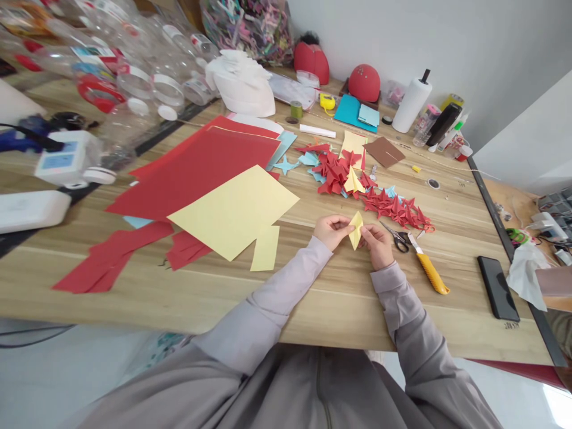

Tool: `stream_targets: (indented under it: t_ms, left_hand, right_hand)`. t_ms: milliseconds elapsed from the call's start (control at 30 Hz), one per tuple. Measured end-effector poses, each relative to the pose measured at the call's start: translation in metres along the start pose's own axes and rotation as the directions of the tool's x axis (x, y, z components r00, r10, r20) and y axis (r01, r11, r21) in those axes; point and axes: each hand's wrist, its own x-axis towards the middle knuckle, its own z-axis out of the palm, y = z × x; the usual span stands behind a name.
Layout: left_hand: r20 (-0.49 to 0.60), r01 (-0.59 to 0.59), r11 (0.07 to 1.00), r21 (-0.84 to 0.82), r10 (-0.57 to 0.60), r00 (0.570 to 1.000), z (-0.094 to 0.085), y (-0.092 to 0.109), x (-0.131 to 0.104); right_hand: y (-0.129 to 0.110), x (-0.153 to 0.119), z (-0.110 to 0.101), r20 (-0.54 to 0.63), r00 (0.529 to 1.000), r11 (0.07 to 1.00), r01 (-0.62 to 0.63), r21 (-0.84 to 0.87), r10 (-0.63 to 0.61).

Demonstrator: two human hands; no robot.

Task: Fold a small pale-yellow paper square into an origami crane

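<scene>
Just right of the frame's centre, the left hand (331,230) and right hand (378,244) meet over the table (313,298), both pinching a small folded yellow piece (356,229) held upright between their fingertips. Just right of the right hand lie scissors (397,238) and a yellow-handled knife (429,268). Above the hands a heap of red folded pieces (384,202) stretches across the table. Left of centre lie a yellow sheet (232,208), a small yellow slip (265,248) and red sheets (187,167). A phone (497,288) lies at the right.
</scene>
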Motion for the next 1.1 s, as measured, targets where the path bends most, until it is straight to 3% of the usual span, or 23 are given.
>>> stream_targets:
  t_ms: [233,500,800,1100]
  left_hand:
    - [0.032,0.026,0.999,-0.021,-0.026,0.999,0.0022,-0.0009,-0.0019]
    - [0.045,0.070,0.994,-0.087,-0.066,0.997,0.0019,-0.0062,0.0014]
    - [0.012,0.085,0.993,-0.076,-0.084,0.996,0.0018,-0.0072,0.0021]
    - [0.049,0.093,0.992,-0.089,-0.089,0.995,0.0022,-0.0025,0.0014]
  right_hand:
    - [-0.0002,-0.0003,0.0027,-0.031,1.000,0.997,0.002,-0.076,-0.005]
    - [0.0008,-0.0012,-0.0007,0.000,1.000,0.998,-0.029,0.053,0.029]
    - [-0.0026,-0.0014,0.0025,-0.032,0.998,0.999,-0.046,-0.018,0.045]
    - [0.0004,-0.0009,-0.0001,-0.009,0.999,0.997,-0.039,0.072,0.040]
